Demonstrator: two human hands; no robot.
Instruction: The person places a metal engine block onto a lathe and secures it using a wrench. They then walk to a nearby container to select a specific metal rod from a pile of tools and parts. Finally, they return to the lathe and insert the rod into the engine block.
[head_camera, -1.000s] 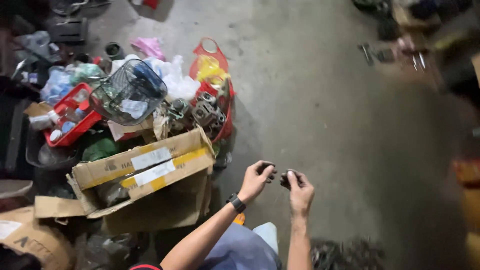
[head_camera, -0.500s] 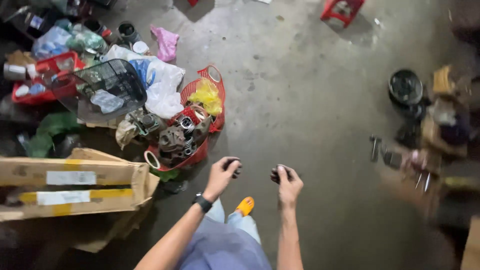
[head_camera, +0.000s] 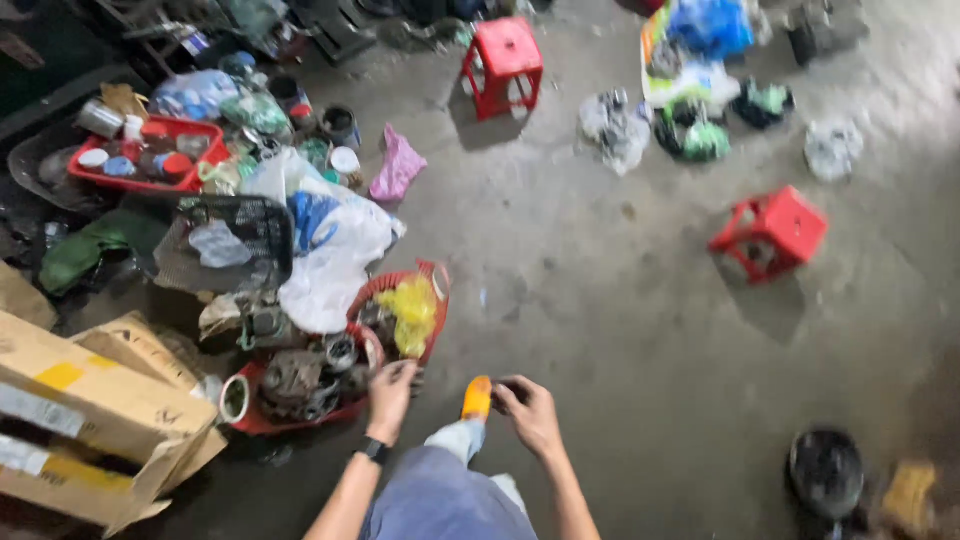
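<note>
Dark part (head_camera: 508, 390): small and blurred, pinched in the right hand's fingertips just over the concrete floor (head_camera: 620, 300), beside an orange shoe tip (head_camera: 477, 398); held out front, likely so it can be looked at.
Right hand (head_camera: 530, 415): grip closed on the dark part, knuckles up.
Left hand (head_camera: 390, 398): fingers curled at the rim of the red basket (head_camera: 437, 300); whether its grip holds anything I cannot tell, the blur hides it.
Red basket: full of greasy metal parts (head_camera: 300, 380) and a yellow bag (head_camera: 410, 312), kept together within arm's reach.
Box (head_camera: 90, 420): cardboard, flaps open, left of the basket.
Stools (head_camera: 505, 60): two red ones, well apart on the floor, one tipped over.
</note>
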